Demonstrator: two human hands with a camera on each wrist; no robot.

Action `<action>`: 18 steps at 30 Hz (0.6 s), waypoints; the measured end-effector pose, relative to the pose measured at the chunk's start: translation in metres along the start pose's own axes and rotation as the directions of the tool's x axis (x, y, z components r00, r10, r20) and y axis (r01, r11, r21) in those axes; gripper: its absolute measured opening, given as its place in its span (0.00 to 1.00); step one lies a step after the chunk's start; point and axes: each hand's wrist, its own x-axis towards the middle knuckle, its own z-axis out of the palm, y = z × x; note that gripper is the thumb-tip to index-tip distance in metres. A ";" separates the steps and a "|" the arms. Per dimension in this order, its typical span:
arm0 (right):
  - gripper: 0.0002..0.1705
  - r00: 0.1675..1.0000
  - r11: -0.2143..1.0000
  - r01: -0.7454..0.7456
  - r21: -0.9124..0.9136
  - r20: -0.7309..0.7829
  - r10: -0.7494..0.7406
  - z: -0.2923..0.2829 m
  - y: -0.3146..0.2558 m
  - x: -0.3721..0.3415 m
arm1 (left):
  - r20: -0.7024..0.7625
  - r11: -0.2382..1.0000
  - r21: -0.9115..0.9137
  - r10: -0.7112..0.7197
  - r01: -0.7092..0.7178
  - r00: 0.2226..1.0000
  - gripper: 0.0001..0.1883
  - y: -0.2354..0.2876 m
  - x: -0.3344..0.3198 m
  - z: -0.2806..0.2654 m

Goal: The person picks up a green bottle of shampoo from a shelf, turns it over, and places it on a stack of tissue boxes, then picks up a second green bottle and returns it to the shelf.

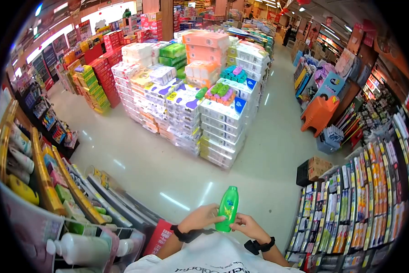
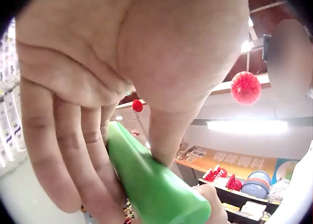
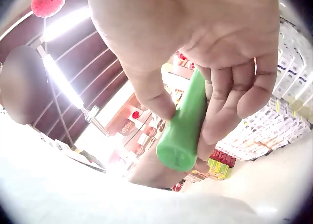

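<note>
A green shampoo bottle (image 1: 228, 204) with a blue and yellow label stands nearly upright in front of the person's chest. The left hand (image 1: 202, 217) grips it from the left side, thumb on the front. From the lower right, the right hand (image 1: 248, 227) pinches the bottle near its base. In the left wrist view the bottle (image 2: 151, 180) lies between the thumb and the fingers of the left hand (image 2: 98, 87). The right wrist view shows the bottle's flat base (image 3: 177, 157), with the thumb and fingers of the right hand (image 3: 205, 52) on either side.
Shelves of bottles (image 1: 84, 248) curve close by on the left. A rack of hanging packets (image 1: 354, 204) stands at the right. Across the aisle floor (image 1: 168, 182) rises a tall stack of tissue packs (image 1: 222, 123). An orange stool (image 1: 320, 113) stands farther right.
</note>
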 end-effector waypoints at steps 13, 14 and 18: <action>0.26 0.999 0.999 0.033 0.015 0.026 -0.033 -0.069 -0.035 0.167 | -0.051 1.000 0.008 0.010 -0.009 0.999 0.29 0.015 0.129 -0.109; 0.26 0.999 0.999 0.040 0.002 0.032 -0.040 -0.071 -0.032 0.179 | -0.053 1.000 0.013 0.029 -0.028 0.998 0.29 0.007 0.135 -0.116; 0.24 0.996 0.999 0.033 -0.036 0.087 -0.030 -0.078 -0.045 0.235 | 0.011 0.997 -0.030 0.074 -0.074 0.997 0.32 -0.029 0.169 -0.156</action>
